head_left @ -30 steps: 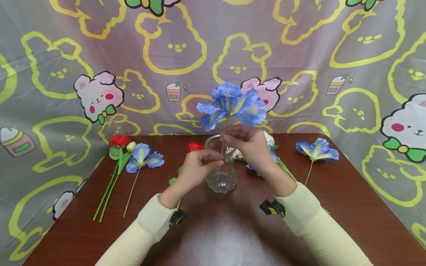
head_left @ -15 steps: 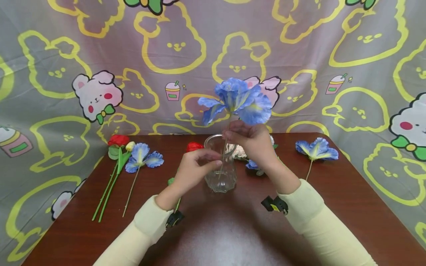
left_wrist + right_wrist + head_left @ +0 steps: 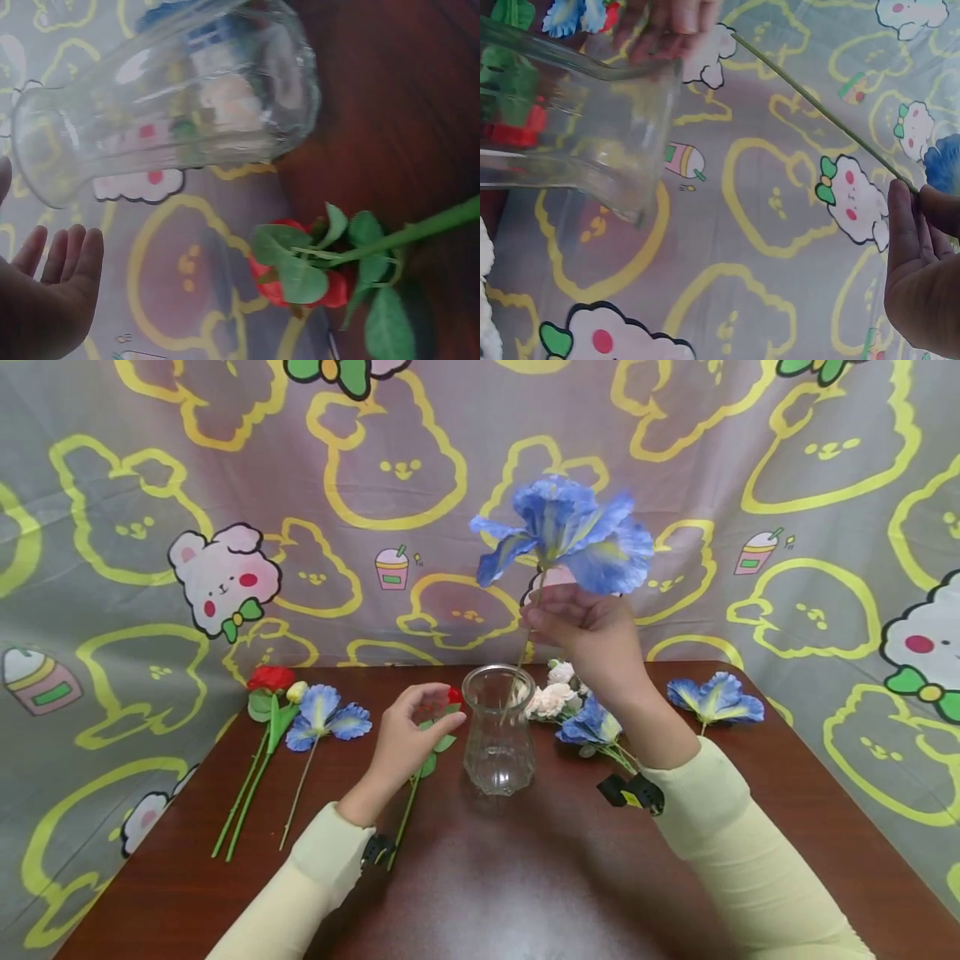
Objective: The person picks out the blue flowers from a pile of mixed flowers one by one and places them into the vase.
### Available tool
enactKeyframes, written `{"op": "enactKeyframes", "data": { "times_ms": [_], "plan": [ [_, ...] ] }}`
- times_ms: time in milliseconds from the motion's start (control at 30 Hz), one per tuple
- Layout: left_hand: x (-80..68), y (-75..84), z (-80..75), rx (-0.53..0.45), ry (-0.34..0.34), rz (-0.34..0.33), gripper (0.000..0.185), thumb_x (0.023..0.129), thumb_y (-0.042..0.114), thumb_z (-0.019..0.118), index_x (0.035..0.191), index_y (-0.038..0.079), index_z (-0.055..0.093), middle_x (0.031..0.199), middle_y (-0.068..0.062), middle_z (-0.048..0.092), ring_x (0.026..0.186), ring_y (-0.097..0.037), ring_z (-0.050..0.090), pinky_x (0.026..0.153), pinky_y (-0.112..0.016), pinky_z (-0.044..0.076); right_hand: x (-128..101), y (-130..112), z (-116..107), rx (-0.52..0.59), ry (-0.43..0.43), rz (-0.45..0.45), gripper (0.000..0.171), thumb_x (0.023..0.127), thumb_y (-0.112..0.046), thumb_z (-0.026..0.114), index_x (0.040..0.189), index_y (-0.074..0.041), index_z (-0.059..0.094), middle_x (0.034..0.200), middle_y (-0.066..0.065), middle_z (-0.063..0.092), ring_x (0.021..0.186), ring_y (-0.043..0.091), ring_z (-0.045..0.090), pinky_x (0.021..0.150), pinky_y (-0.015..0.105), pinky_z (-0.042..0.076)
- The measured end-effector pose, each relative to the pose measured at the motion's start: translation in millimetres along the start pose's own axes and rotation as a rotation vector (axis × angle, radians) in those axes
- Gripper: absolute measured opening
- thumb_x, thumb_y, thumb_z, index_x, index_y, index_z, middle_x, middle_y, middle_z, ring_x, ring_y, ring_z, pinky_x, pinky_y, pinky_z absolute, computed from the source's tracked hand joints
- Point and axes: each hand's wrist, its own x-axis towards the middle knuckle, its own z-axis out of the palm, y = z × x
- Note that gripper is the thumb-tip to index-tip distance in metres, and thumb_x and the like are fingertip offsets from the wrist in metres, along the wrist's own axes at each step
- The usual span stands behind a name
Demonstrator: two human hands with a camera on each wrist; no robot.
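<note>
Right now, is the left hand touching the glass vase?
Apart. The left wrist view shows backdrop between the left hand and the glass vase; the head view shows a gap too.

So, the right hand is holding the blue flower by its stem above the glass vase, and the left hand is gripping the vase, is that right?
Not quite: the left hand is not gripping the glass vase. The head view shows it open beside the vase, and the left wrist view shows a gap between them. The right hand does hold the blue flower by its stem above the vase.
</note>
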Motion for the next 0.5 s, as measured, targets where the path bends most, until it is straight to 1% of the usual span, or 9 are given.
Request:
{"op": "enactKeyframes", "data": {
  "times_ms": [100, 200, 333, 400, 500],
  "plan": [
    [1.9, -14.0, 3.0, -0.011, -0.049, -0.022, 0.050, 0.080, 0.012, 0.081, 0.124, 0.000, 0.059, 0.116, -0.012, 0.062, 0.110, -0.027, 0.058, 0.095, -0.045, 0.048, 4.4, -4.2, 1.5, 0.028, 0.021, -0.040, 0.011, 0.089, 0.001, 0.068, 0.099, 0.004, 0.066, 0.090, 0.010, 0.070, 0.085, 0.022, 0.068, 0.076, 0.035, 0.057],
    [3.6, -22.2, 8.2, -0.014, -0.110, -0.030, 0.060, 0.080, 0.016, 0.082, 0.130, 0.000, 0.054, 0.122, -0.013, 0.060, 0.116, -0.029, 0.056, 0.098, -0.046, 0.045, 8.9, -5.3, 4.2, 0.022, 0.050, -0.070, 0.013, 0.088, 0.002, 0.069, 0.100, 0.007, 0.066, 0.089, 0.010, 0.070, 0.083, 0.020, 0.068, 0.075, 0.033, 0.057],
    [5.0, -26.9, 16.8, -0.002, -0.160, -0.060, 0.068, 0.078, 0.020, 0.084, 0.135, 0.004, 0.051, 0.128, -0.011, 0.059, 0.121, -0.029, 0.054, 0.100, -0.046, 0.044, 14.1, 0.0, 8.5, -0.046, 0.074, -0.077, 0.020, 0.088, 0.000, 0.070, 0.105, 0.010, 0.065, 0.090, 0.009, 0.070, 0.083, 0.017, 0.069, 0.074, 0.033, 0.057],
    [5.9, -28.0, 21.4, -0.004, -0.189, -0.072, 0.071, 0.077, 0.020, 0.084, 0.137, 0.004, 0.048, 0.130, -0.011, 0.058, 0.123, -0.027, 0.053, 0.102, -0.045, 0.042, 16.1, 4.8, 10.1, -0.079, 0.073, -0.085, 0.022, 0.088, 0.000, 0.069, 0.106, 0.012, 0.064, 0.093, 0.013, 0.070, 0.083, 0.016, 0.069, 0.074, 0.033, 0.057],
    [6.8, -29.1, 28.5, 0.022, -0.242, -0.074, 0.076, 0.077, 0.021, 0.085, 0.140, 0.006, 0.044, 0.133, -0.010, 0.056, 0.126, -0.022, 0.051, 0.104, -0.041, 0.041, 17.8, 12.5, 12.6, -0.116, 0.063, -0.104, 0.022, 0.088, 0.001, 0.069, 0.106, 0.013, 0.065, 0.097, 0.018, 0.069, 0.082, 0.015, 0.069, 0.073, 0.035, 0.057]
  ]
}}
